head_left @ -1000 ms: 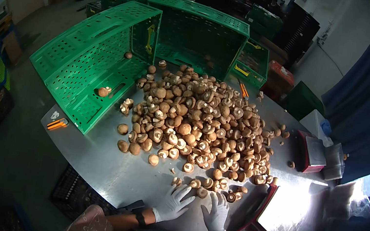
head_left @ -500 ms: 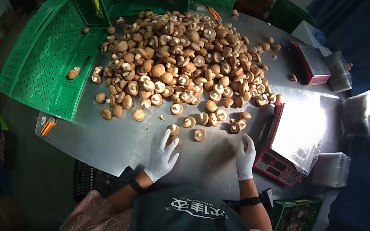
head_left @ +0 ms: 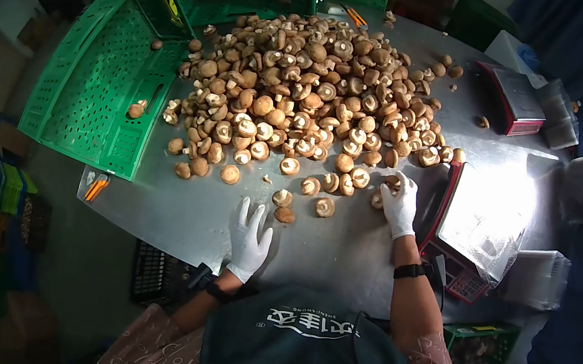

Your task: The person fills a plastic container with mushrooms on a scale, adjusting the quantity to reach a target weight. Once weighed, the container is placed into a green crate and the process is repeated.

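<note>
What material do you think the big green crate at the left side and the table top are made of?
The green crate looks like rigid moulded plastic, slightly shiny: its walls have regular rows of holes. The table top seems smooth metal, perhaps stainless steel: grey, with blurred bright reflections.

Chinese characters, "SHENJIANONG" on apron

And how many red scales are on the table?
2: the near scale just right of the right hand, and the far scale beyond it, farther across the table.
</note>
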The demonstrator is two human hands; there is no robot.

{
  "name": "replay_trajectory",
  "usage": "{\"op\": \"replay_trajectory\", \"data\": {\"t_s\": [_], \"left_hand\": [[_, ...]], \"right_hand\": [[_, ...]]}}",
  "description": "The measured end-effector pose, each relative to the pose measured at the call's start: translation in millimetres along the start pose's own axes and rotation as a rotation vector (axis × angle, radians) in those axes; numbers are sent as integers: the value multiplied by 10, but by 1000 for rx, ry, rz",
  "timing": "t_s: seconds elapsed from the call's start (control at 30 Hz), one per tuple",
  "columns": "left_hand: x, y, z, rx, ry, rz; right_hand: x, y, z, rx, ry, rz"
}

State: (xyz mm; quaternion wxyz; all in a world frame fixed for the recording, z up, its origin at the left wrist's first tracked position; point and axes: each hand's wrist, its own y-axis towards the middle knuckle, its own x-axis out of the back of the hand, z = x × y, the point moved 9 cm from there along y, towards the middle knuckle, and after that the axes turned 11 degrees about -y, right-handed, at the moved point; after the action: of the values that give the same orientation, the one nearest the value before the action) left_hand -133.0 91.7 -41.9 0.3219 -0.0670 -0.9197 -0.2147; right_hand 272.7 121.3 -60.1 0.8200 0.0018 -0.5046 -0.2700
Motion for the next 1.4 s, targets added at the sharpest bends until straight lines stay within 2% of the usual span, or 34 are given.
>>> {"op": "replay_trajectory", "data": {"t_s": [0.07,0.17,0.27,0.47,0.5,0.57,0.63,0.67,0.77,0.83,0.9,0.93,0.97,1.03,1.2,1.27,1.33,1.4], "left_hand": [[-6,16,-28,7,0,-12],[-54,137,-163,-2,-6,6],[-226,448,-480,-114,-106,36],[-941,1305,-1188,-296,-108,182],[-1132,1409,-1199,-361,-74,200],[-1465,1568,-1238,-370,76,302],[-1852,1642,-1167,-391,291,470],[-1952,1627,-1124,-336,325,546],[-2221,1711,-941,-405,421,544],[-2118,1714,-1013,-422,387,524],[-1717,1815,-1233,-345,95,329],[-1580,1825,-1222,-233,-81,272],[-1491,1776,-1262,-232,-77,272],[-1233,1669,-1274,-154,-346,234],[-924,1214,-1330,-151,-314,281],[-826,928,-1274,-99,-322,292],[-786,679,-1242,-125,-233,314],[-758,412,-1135,-139,-125,364]], "right_hand": [[52,-84,161,6,2,23],[60,-364,316,-107,103,143],[2,-634,383,-86,172,238],[172,-912,451,-91,314,219],[215,-918,436,-100,314,211],[285,-944,387,-131,325,215],[376,-961,343,-140,299,185],[413,-977,327,-138,276,163],[457,-1015,230,-162,262,123],[523,-1014,206,-176,257,97],[596,-994,205,-185,253,72],[633,-986,211,-186,286,57],[659,-979,221,-185,321,43],[689,-970,269,-173,361,28],[636,-971,495,-226,566,138],[597,-987,604,-109,613,131],[559,-1045,618,-81,525,183],[522,-1070,624,-52,320,343]]}}
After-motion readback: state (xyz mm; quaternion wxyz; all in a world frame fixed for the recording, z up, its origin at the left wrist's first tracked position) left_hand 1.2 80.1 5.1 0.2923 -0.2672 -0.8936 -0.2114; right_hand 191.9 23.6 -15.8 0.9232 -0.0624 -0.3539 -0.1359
